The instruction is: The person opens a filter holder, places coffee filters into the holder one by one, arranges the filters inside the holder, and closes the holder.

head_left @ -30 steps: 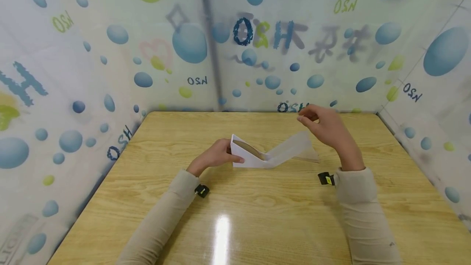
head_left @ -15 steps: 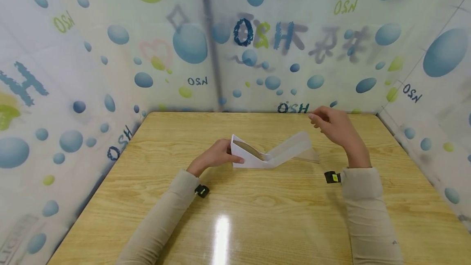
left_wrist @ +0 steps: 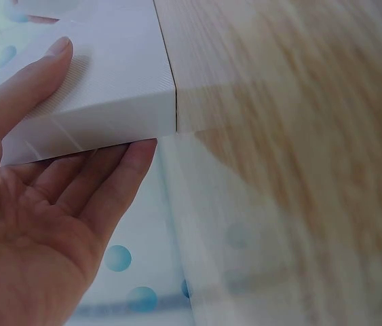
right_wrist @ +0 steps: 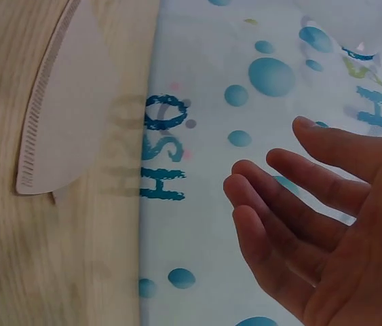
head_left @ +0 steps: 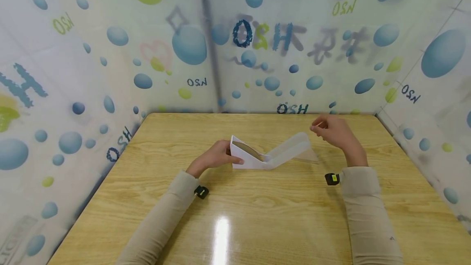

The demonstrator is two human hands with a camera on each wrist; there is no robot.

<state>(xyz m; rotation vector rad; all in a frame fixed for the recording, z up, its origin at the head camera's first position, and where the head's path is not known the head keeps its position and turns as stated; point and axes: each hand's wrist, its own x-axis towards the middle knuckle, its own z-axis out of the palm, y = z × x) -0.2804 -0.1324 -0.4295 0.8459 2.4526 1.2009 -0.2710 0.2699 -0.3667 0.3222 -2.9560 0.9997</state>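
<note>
My left hand (head_left: 213,156) grips the left end of a white coffee filter holder (head_left: 251,163), thumb on its front face and fingers behind. In the left wrist view the holder (left_wrist: 126,71) shows a finely ribbed white face. Brownish filter papers (head_left: 247,149) show in its slanted opening. A translucent lid (head_left: 288,150) slants up from the holder's right end. Beyond it, a pale cone coffee filter (head_left: 308,157) lies on the table; its crimped edge shows in the right wrist view. My right hand (head_left: 334,132) hovers behind and right of the lid, fingers loosely bent, holding nothing.
The wood-grain table (head_left: 265,216) extends on every side of the holder. Pale curtains (head_left: 294,64) printed with blue and green drops stand behind it and along both sides. A small black wrist camera (head_left: 332,178) sits at the right cuff, another at the left.
My right hand has shifted right, away from the lid, and then slightly lower. The left hand, holder, lid and loose filter have stayed in place.
</note>
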